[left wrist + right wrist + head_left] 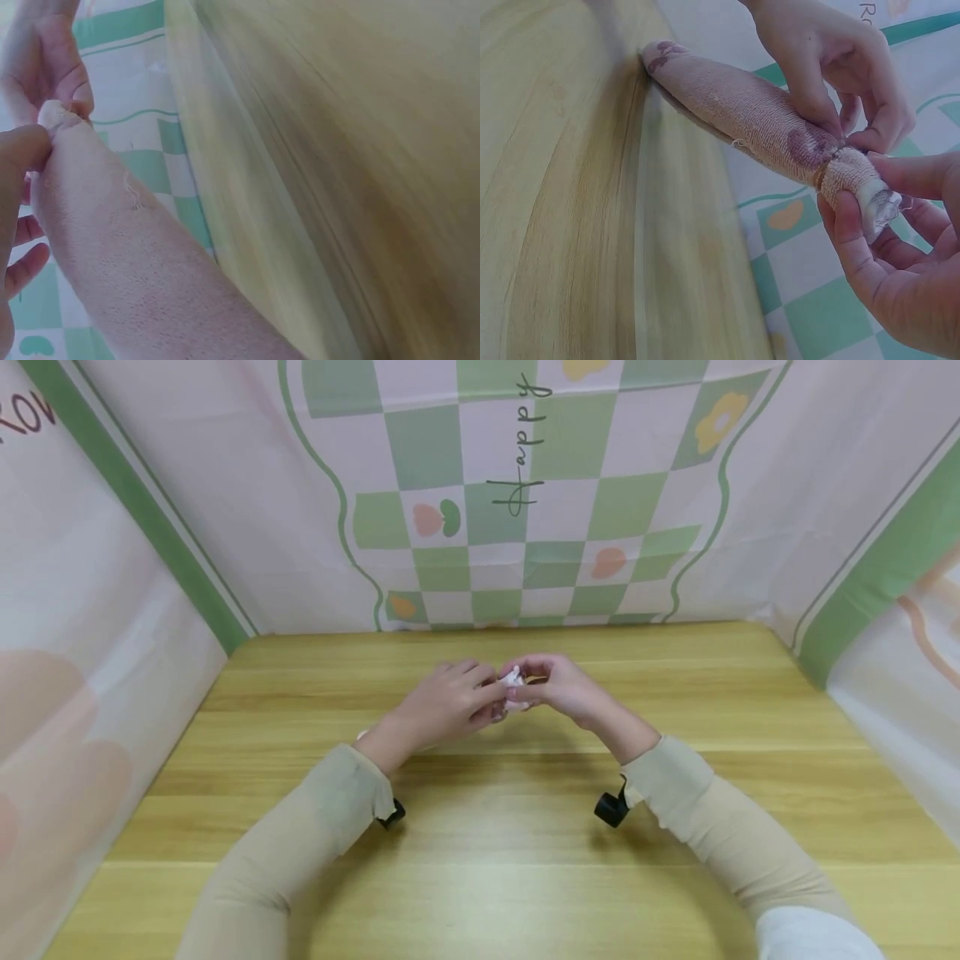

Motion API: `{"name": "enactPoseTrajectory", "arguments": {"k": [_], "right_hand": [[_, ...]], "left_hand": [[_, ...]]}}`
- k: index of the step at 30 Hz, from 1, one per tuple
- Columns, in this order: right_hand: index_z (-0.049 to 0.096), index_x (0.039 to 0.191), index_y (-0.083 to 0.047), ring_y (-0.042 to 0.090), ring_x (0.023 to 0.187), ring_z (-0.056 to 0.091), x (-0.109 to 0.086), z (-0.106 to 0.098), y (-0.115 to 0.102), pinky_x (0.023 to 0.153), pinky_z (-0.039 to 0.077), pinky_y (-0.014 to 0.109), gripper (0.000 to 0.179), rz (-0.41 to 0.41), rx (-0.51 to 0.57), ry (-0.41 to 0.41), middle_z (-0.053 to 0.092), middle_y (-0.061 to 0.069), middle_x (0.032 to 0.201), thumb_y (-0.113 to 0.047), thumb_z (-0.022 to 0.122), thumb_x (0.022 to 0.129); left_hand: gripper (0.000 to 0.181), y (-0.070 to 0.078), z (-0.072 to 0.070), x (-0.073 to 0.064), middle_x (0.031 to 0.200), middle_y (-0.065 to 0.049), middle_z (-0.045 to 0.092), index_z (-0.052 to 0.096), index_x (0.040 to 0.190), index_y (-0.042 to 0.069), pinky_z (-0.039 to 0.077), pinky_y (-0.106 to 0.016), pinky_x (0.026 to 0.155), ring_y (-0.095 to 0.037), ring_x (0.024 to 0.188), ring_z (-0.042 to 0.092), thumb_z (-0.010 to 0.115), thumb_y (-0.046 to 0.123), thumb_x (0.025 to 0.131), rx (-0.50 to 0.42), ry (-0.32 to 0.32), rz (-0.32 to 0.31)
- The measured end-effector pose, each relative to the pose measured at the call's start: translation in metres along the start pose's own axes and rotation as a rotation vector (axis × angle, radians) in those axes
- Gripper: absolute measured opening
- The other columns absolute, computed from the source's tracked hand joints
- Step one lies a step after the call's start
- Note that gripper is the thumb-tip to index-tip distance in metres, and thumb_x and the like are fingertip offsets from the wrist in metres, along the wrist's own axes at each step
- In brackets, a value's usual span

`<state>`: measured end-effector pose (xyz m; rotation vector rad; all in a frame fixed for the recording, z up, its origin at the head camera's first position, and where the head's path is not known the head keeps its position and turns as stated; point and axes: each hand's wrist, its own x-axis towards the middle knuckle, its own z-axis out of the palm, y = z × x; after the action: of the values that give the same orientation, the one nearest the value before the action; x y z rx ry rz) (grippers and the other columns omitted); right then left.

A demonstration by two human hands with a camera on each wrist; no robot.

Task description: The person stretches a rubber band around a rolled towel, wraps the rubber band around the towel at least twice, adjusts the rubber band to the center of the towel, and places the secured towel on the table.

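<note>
A pale pink rolled towel (pixel 727 101) with darker pink patches slants from the tabletop up to both hands in the right wrist view. A thin tan band (pixel 821 180) cinches it near its upper end, where a crumpled whitish tip (pixel 881 214) sticks out. My right hand (pixel 907 262) grips the short end beyond the band, thumb and fingers on either side. With thumb and fingers my left hand (pixel 836 67) pinches the towel right at the band. In the head view the left hand (pixel 450 697) and right hand (pixel 566 689) meet; they hide most of the towel.
The wooden table (pixel 480 877) spreads out below the arms. Behind it hangs a green-and-white checked cloth (pixel 495 560), and printed cloth walls stand at the left and right. Black cameras (pixel 611 810) are strapped at the wrists.
</note>
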<state>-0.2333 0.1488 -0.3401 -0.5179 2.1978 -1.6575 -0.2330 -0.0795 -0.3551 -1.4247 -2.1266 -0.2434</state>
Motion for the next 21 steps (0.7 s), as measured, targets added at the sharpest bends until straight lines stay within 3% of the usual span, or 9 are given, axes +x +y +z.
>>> {"name": "enactPoseTrajectory", "arguments": {"k": [5,12,17,21], "right_hand": [[0.059,0.13,0.01,0.023,0.095,0.066,-0.001,0.0,-0.002,0.083,0.057,0.034,0.036,-0.014,-0.001,-0.004,0.063,0.017,0.116,-0.001,0.066,0.096],[0.059,0.131,0.01,0.021,0.095,0.065,-0.001,0.001,-0.006,0.085,0.057,0.035,0.036,0.0,-0.015,-0.001,0.062,0.016,0.117,-0.004,0.065,0.098],[0.059,0.13,0.01,0.02,0.092,0.066,-0.001,0.001,-0.007,0.088,0.056,0.043,0.036,0.006,-0.016,0.007,0.065,0.017,0.115,-0.004,0.065,0.098],[0.06,0.129,0.011,0.02,0.092,0.065,-0.002,0.002,-0.008,0.086,0.057,0.042,0.035,0.0,-0.021,0.016,0.066,0.017,0.114,-0.003,0.064,0.097]], "left_hand": [[0.021,0.001,-0.001,0.003,0.108,-0.004,0.069,0.073,0.111,0.013,0.056,-0.041,0.073,-0.023,0.097,0.064,0.075,0.025,0.094,0.023,-0.021,-0.024],[0.018,0.001,-0.003,0.006,0.115,-0.006,0.07,0.072,0.106,0.009,0.056,-0.038,0.071,-0.023,0.092,0.064,0.073,0.022,0.093,0.073,-0.002,0.012],[0.012,-0.003,-0.004,0.006,0.101,-0.004,0.069,0.073,0.102,0.007,0.053,-0.036,0.074,-0.019,0.086,0.06,0.072,0.014,0.093,-0.048,0.001,-0.002],[0.005,-0.009,-0.005,0.003,0.088,-0.002,0.061,0.071,0.094,0.006,0.049,-0.033,0.073,-0.017,0.079,0.054,0.074,0.008,0.09,-0.162,0.009,0.007]]}}
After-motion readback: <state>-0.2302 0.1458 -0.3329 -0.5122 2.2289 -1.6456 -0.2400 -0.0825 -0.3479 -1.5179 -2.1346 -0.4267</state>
